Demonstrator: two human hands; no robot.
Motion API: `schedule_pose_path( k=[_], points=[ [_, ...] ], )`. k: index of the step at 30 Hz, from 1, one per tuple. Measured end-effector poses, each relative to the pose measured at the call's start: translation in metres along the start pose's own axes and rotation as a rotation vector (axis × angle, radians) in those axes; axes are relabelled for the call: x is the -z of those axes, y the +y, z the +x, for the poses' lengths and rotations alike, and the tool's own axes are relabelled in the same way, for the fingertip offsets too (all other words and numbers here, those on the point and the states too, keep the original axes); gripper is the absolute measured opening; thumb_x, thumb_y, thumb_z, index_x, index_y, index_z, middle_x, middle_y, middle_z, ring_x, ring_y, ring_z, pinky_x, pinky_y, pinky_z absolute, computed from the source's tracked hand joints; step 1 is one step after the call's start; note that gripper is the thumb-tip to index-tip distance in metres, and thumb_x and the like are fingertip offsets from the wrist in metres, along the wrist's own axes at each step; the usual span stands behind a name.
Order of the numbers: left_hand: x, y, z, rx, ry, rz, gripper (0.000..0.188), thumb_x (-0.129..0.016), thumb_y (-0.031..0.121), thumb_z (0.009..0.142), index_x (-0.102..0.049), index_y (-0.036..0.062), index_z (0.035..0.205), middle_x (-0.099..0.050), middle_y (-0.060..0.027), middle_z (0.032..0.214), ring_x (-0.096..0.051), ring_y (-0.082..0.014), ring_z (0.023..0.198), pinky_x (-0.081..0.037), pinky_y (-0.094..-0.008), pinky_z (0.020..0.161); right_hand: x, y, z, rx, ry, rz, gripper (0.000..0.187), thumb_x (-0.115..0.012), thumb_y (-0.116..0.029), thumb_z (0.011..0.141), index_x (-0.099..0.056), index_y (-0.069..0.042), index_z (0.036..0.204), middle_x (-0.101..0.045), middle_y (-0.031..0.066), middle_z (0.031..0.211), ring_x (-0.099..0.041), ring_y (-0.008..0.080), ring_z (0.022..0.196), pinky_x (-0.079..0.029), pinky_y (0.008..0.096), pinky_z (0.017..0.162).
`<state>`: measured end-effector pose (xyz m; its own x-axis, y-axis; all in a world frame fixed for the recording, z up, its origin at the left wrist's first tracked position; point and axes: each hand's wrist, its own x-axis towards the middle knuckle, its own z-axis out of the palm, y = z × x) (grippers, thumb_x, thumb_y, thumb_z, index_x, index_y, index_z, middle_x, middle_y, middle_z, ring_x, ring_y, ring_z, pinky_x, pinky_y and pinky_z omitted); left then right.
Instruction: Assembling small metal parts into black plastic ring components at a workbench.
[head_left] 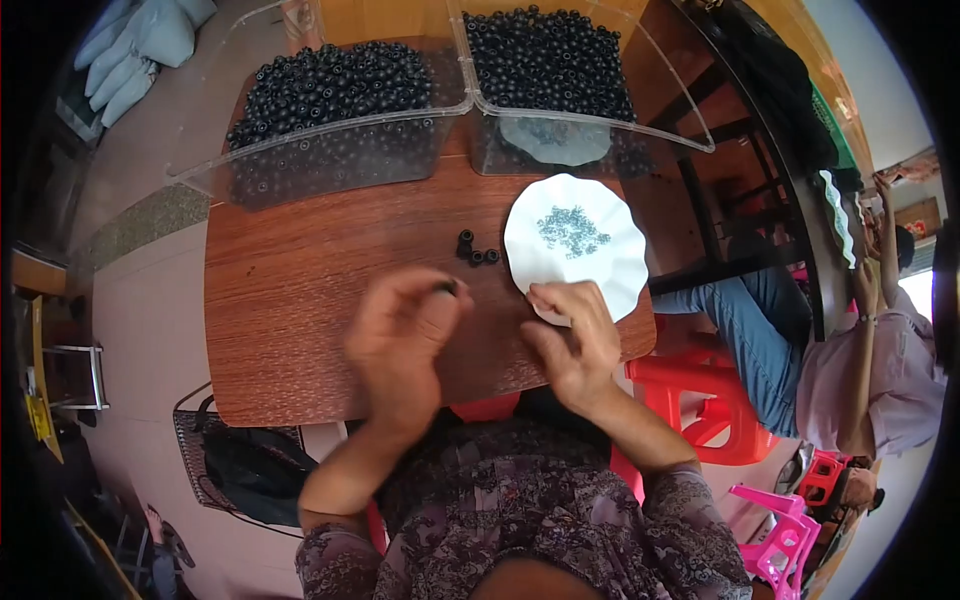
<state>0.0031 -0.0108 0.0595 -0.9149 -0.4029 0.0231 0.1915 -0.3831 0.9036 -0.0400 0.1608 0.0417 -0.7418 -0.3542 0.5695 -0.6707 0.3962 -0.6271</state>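
Note:
My left hand (405,325), slightly blurred, pinches a small black cylindrical piece (446,287) between thumb and forefinger above the wooden table. My right hand (578,345) is over the near left rim of a white scalloped plate (622,250). Its thumb and fingers are closed together, but I cannot make out anything between them. A pile of tiny silvery pieces (573,231) lies in the middle of the plate. Just left of the plate, several loose black pieces (477,256) with holes through them rest on the table.
Two clear plastic bins hold heaps of black pieces, a left heap (335,90) and a right heap (545,60), at the table's (290,330) far side. Another person (870,370) sits at the right by a dark table. Red stools (700,400) stand between us.

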Motion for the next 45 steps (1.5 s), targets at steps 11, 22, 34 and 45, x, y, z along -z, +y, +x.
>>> schedule_pose_path(
  k=[11, 22, 34, 45],
  points=[
    [0.046, 0.066, 0.169, -0.818, 0.269, 1.297, 0.029, -0.066, 0.005, 0.073, -0.060, 0.0037, 0.102, -0.062, -0.0083, 0.089, -0.058, -0.0225, 0.087, -0.043, -0.0335, 0.080, -0.011, 0.019, 0.044, 0.130, -0.089, -0.223, 0.033, -0.071, 0.005, 0.058, -0.064, -0.002, 0.090, -0.060, 0.0098, 0.092, -0.053, 0.0260, 0.083, -0.039, 0.0349, 0.072],
    [0.026, 0.033, 0.078, -1.010, -0.030, 0.937, 0.024, -0.060, -0.003, 0.076, -0.061, -0.0012, 0.100, -0.060, -0.0144, 0.102, -0.056, -0.0293, 0.096, -0.045, -0.0348, 0.080, -0.044, 0.040, 0.058, 0.241, -0.364, -0.547, 0.026, -0.067, -0.001, 0.054, -0.064, 0.000, 0.079, -0.053, 0.0114, 0.092, -0.045, 0.0285, 0.093, -0.031, 0.0429, 0.079],
    [0.006, -0.027, 0.027, 0.359, -0.175, -0.176, 0.020, -0.059, 0.004, 0.085, -0.059, -0.0030, 0.104, -0.062, -0.0060, 0.088, -0.056, -0.0128, 0.076, -0.044, -0.0240, 0.072, -0.006, 0.007, 0.046, -0.019, -0.198, 0.105, 0.028, -0.072, 0.001, 0.060, -0.068, -0.003, 0.088, -0.061, 0.0057, 0.085, -0.051, 0.0199, 0.085, -0.041, 0.0304, 0.075],
    [-0.008, -0.050, 0.014, 0.524, -0.199, -0.530, 0.016, -0.059, 0.001, 0.085, -0.058, -0.0029, 0.101, -0.062, -0.0064, 0.093, -0.057, -0.0100, 0.079, -0.045, -0.0209, 0.072, -0.007, 0.010, 0.027, -0.175, -0.094, 0.347, 0.029, -0.069, 0.007, 0.061, -0.067, -0.004, 0.088, -0.061, 0.0048, 0.095, -0.049, 0.0196, 0.092, -0.041, 0.0309, 0.080]
  ],
)
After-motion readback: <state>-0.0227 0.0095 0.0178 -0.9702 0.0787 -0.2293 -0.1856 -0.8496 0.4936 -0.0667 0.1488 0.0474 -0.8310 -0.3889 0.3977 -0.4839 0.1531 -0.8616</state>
